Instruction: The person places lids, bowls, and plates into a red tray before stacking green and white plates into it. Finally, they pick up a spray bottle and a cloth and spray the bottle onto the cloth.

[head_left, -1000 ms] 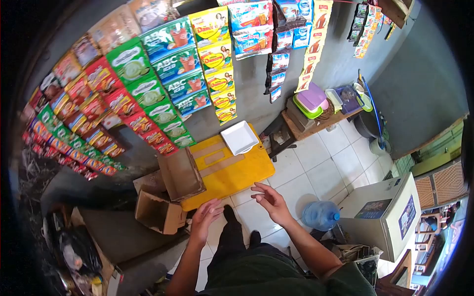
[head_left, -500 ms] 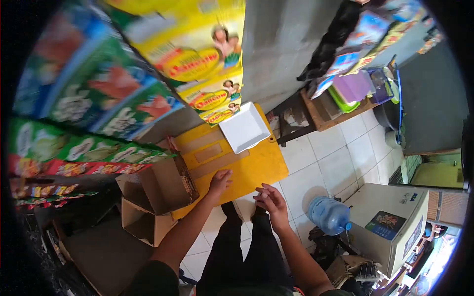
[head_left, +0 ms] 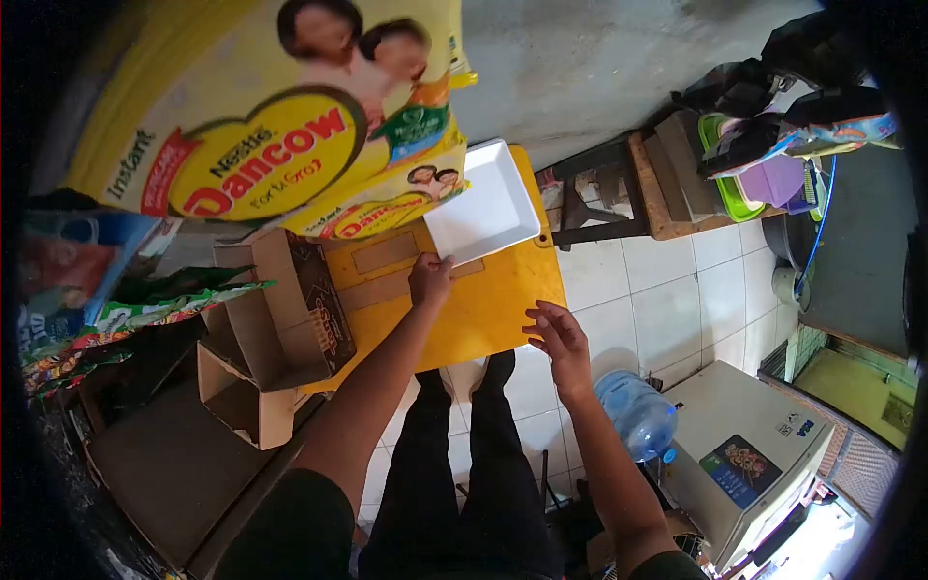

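A white rectangular tray [head_left: 488,198] lies at the far side of a yellow tabletop [head_left: 483,309]. My left hand [head_left: 430,281] is closed at the tray's near left corner, with thumb and fingers pinched at its rim. Some of those fingers are hidden from view. My right hand [head_left: 561,340] hovers by the table's right edge, its fingers apart and slightly bent, holding nothing. Brown cardboard strips [head_left: 385,253] show on the tabletop to the left of the tray.
Yellow Dancow milk sachets [head_left: 280,145] hang close overhead at upper left, partly covering the tray's edge. Open cardboard boxes [head_left: 280,319] stand left of the table. A blue water bottle [head_left: 633,416] and a white fridge [head_left: 744,449] are at right, a wooden bench [head_left: 667,213] beyond.
My left hand has moved forward to the tray's rim and closed there. The right hand has risen slightly to the right. My view has shifted closer to the hanging sachets.
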`<action>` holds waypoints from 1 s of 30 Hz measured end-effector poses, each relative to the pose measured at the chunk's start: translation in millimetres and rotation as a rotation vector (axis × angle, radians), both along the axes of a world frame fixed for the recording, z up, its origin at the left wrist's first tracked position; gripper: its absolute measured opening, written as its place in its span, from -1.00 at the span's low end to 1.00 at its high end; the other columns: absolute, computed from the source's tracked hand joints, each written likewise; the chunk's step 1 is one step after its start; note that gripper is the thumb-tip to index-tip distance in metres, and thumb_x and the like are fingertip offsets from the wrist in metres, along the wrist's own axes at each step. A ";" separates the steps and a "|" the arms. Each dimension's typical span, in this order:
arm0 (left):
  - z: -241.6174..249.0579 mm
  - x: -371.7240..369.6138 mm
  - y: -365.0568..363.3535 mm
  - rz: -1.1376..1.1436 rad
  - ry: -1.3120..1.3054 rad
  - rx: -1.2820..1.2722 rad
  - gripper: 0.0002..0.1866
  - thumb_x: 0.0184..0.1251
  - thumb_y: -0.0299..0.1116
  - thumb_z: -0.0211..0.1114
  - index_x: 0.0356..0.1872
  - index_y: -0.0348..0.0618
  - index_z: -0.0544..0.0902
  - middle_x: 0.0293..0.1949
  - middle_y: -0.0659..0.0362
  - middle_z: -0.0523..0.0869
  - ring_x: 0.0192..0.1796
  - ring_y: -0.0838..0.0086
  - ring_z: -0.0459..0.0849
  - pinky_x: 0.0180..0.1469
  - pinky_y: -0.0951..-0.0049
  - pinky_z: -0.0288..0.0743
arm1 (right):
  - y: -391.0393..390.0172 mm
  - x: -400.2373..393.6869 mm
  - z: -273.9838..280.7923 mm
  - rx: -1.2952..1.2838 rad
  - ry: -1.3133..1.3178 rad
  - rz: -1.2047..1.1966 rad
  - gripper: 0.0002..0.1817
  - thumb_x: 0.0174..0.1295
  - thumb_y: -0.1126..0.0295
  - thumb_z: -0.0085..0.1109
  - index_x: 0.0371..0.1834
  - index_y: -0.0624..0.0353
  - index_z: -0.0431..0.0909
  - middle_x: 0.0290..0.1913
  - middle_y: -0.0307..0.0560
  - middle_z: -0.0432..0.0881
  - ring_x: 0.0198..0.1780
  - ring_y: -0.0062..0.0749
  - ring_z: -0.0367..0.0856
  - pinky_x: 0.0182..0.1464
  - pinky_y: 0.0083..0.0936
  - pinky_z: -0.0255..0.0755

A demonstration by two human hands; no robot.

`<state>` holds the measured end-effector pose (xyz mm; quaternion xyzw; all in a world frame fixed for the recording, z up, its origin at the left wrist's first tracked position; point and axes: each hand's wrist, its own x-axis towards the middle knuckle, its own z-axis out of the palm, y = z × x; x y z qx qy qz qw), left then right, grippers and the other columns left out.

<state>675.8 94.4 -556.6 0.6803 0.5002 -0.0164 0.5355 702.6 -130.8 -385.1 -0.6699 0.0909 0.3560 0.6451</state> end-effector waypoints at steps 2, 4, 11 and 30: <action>22.6 0.9 0.2 0.082 0.003 -0.165 -0.67 0.31 -0.16 0.31 -0.19 -0.28 0.58 -0.24 -0.01 0.73 -0.26 0.22 0.74 -0.19 0.28 0.58 | -2.8 1.5 -5.4 -0.012 -0.002 0.011 -0.61 0.40 0.23 0.07 0.20 0.17 0.43 0.09 -0.07 0.58 0.01 -0.40 0.62 0.08 -0.49 0.45; 32.8 -7.0 0.8 0.051 -0.025 -0.086 -0.69 0.36 -0.21 0.27 -0.12 -0.27 0.53 -0.21 0.02 0.72 -0.30 0.26 0.76 -0.34 0.31 0.58 | -2.8 2.4 -12.9 0.002 0.046 0.026 -0.61 0.39 0.24 0.07 0.21 0.17 0.44 0.09 -0.06 0.58 0.01 -0.40 0.62 0.07 -0.49 0.46; 25.9 -47.1 20.7 -0.145 -0.083 0.196 -0.72 0.43 -0.29 0.20 -0.05 -0.27 0.42 -0.14 0.06 0.63 -0.18 0.39 0.71 -0.20 0.34 0.65 | 8.9 6.2 -39.1 -0.027 0.073 -0.008 -0.56 0.36 0.16 0.15 0.19 0.17 0.46 0.02 -0.07 0.62 -0.07 -0.40 0.63 0.00 -0.49 0.47; 78.9 -75.8 -5.6 -0.189 -0.238 -0.051 -0.47 0.47 0.10 0.00 -0.05 -0.23 0.61 -0.15 0.08 0.67 -0.05 0.28 0.66 0.01 0.36 0.46 | -18.5 8.0 -62.0 -0.133 0.043 -0.240 -0.61 0.27 0.26 0.27 0.03 0.33 0.53 -0.14 -0.08 0.67 -0.13 -0.44 0.62 -0.03 -0.47 0.47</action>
